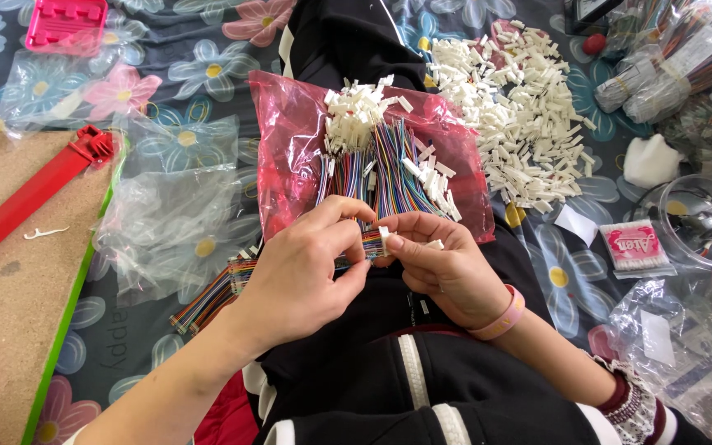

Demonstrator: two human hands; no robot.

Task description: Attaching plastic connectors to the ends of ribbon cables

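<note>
Over the red bag (290, 156), your left hand (302, 276) pinches the wire ends (371, 241), your right hand (442, 268) a white connector (384, 233); many loose connectors (521, 115) remain.

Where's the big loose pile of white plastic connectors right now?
In the head view, the pile of white connectors lies on the floral cloth at upper right, just right of the pink bag holding the coloured wires.

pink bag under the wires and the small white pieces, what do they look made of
Pink bag: thin clear-tinted plastic film, by its crinkles and glossy highlights. Small white pieces: likely hard moulded plastic, matte off-white and blocky with identical shapes. The white piece pinched between the left hand and right hand looks the same.
</note>
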